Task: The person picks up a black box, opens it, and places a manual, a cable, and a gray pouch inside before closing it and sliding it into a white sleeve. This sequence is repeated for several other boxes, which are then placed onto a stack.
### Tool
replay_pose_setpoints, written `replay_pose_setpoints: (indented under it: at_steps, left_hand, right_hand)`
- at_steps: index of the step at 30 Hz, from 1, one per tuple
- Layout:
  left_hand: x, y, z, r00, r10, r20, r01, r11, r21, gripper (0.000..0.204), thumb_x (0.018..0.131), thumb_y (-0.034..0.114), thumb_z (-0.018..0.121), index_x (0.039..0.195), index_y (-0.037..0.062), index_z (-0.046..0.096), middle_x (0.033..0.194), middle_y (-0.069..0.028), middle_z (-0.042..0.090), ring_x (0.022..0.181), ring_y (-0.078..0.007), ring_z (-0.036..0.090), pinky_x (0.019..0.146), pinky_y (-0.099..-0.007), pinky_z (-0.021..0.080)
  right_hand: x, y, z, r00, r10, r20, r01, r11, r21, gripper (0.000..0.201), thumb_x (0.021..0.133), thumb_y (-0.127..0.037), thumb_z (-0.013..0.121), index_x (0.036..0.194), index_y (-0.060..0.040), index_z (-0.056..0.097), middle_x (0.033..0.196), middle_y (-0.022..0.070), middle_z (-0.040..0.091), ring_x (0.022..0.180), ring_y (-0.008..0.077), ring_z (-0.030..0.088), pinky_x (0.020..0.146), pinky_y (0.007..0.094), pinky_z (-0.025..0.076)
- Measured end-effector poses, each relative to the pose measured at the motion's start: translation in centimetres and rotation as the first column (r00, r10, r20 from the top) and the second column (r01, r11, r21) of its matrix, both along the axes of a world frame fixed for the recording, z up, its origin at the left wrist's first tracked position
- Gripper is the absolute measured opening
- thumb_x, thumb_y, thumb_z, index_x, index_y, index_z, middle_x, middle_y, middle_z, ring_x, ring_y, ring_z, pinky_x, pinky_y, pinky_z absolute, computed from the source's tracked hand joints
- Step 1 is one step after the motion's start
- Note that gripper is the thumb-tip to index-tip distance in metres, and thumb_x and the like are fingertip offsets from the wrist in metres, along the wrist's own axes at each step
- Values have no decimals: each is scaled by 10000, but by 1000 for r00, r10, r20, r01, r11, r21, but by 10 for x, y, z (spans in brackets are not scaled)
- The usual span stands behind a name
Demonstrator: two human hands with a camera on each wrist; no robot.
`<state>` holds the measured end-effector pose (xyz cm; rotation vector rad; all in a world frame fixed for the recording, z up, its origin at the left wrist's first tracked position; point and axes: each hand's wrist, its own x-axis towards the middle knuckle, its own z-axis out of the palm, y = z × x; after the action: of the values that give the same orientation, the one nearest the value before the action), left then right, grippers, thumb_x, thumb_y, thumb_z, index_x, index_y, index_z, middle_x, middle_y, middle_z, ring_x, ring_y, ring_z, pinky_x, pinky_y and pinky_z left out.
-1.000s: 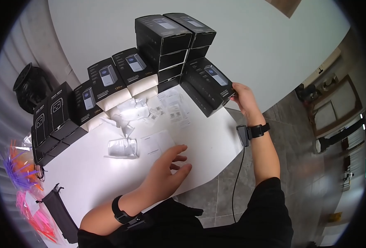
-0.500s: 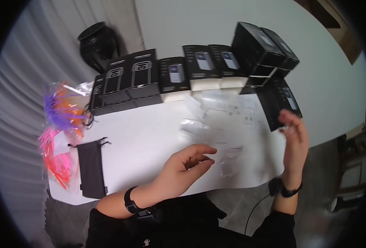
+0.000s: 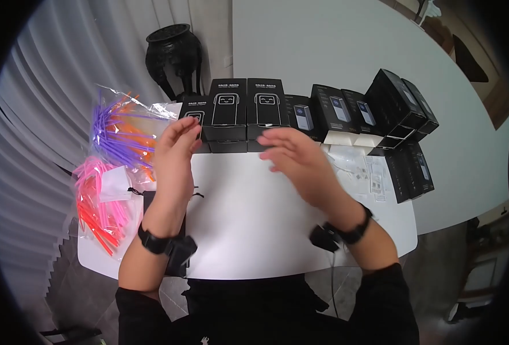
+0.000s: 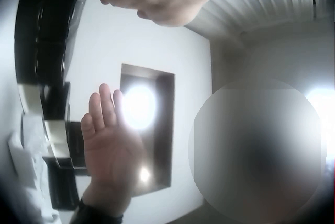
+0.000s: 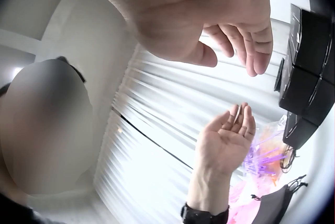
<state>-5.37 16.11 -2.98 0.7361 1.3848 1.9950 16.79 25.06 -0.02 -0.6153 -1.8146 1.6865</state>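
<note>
In the head view, my left hand (image 3: pixel 175 158) is raised over the left part of the white table (image 3: pixel 237 230), empty, its fingers loosely extended. My right hand (image 3: pixel 303 169) hovers across from it, palm turned inward and also empty. Beyond the hands stand black boxes with a smiling robot face, such as a middle box (image 3: pixel 229 106) and its neighbour (image 3: pixel 265 106); the right fingertips overlap the latter's lower front. The right wrist view shows both hands apart, the left palm (image 5: pixel 222 148) facing the right fingers. A black drawstring pouch (image 5: pixel 269 208) lies below, partly hidden by my left forearm in the head view.
Bags of purple and orange sticks (image 3: pixel 116 132) and pink and red sticks (image 3: pixel 99 201) lie at the left. More black boxes (image 3: pixel 335 112) continue rightward to a taller stack (image 3: pixel 395 100) and a low pair (image 3: pixel 409 169). Clear plastic packets (image 3: pixel 352 164) lie before them.
My right hand has let go of the black box at the far right and swung left. My left hand has moved forward and leftward. The head view has turned left.
</note>
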Motion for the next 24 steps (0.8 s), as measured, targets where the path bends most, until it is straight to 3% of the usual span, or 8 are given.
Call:
replay_pose_setpoints:
  at_steps: [2, 5, 8, 14, 17, 22, 24]
  left_hand:
    - [-20, 23, -18, 993, 53, -101, -58, 997, -48, 392, 928, 70, 620, 1302, -33, 568, 1349, -154, 599, 1218, -209, 577, 1033, -332, 439]
    - [-35, 42, -49, 967, 34, -251, -62, 993, -104, 510, 921, 69, 620, 1393, -70, 487, 1398, -205, 554, 1285, -258, 544, 1083, -352, 413]
    - [-32, 50, -56, 939, -6, -344, -42, 990, -131, 605, 910, 87, 626, 1443, -105, 414, 1385, -250, 558, 1275, -279, 562, 1067, -340, 422]
    - [-36, 56, -68, 915, -73, -398, 18, 990, -140, 669, 902, 103, 635, 1473, -114, 362, 1406, -272, 545, 1257, -265, 578, 1044, -316, 435]
    - [-35, 57, -71, 919, -71, -387, 16, 989, -145, 677, 890, 119, 648, 1466, -108, 376, 1379, -273, 563, 1225, -265, 598, 1025, -320, 450]
    - [-32, 43, -57, 929, -93, -359, -2, 967, -254, 670, 870, 147, 667, 1448, -81, 415, 1337, -268, 584, 1213, -278, 601, 1023, -329, 451]
    - [-30, 27, -60, 869, -85, -488, -48, 966, -253, 650, 902, 115, 653, 1459, -88, 388, 1401, -250, 531, 1265, -254, 554, 1038, -322, 442]
  right_hand:
    - [-41, 11, -25, 996, -94, -6, 94, 995, 20, 399, 920, 10, 549, 1317, 22, 507, 1183, 164, 648, 1001, 192, 683, 866, 303, 526]
    - [-74, 26, -58, 958, -260, 123, 237, 956, 175, 480, 935, 5, 507, 1409, 8, 433, 1447, 182, 484, 1042, 189, 675, 790, 282, 537]
    - [-84, 23, -71, 922, -380, 78, 361, 915, 179, 497, 883, -29, 590, 1358, 39, 459, 1028, 211, 696, 813, 234, 706, 770, 338, 542]
    - [-90, 19, -80, 936, -350, 25, 340, 922, 183, 539, 878, -5, 590, 1392, 35, 433, 1183, 247, 646, 865, 237, 719, 782, 349, 547]
    - [-94, 17, -84, 940, -342, 1, 340, 933, 122, 541, 877, 4, 593, 1392, 34, 430, 1290, 246, 586, 889, 232, 723, 764, 345, 550]
    - [-93, 6, -70, 957, -289, -7, 288, 954, -84, 532, 881, -4, 599, 1386, 29, 436, 1335, 202, 551, 894, 212, 704, 749, 311, 542]
    - [-89, 3, -76, 963, -269, 20, 270, 961, -52, 528, 883, -13, 608, 1383, 25, 441, 1320, 187, 552, 942, 204, 686, 753, 303, 538]
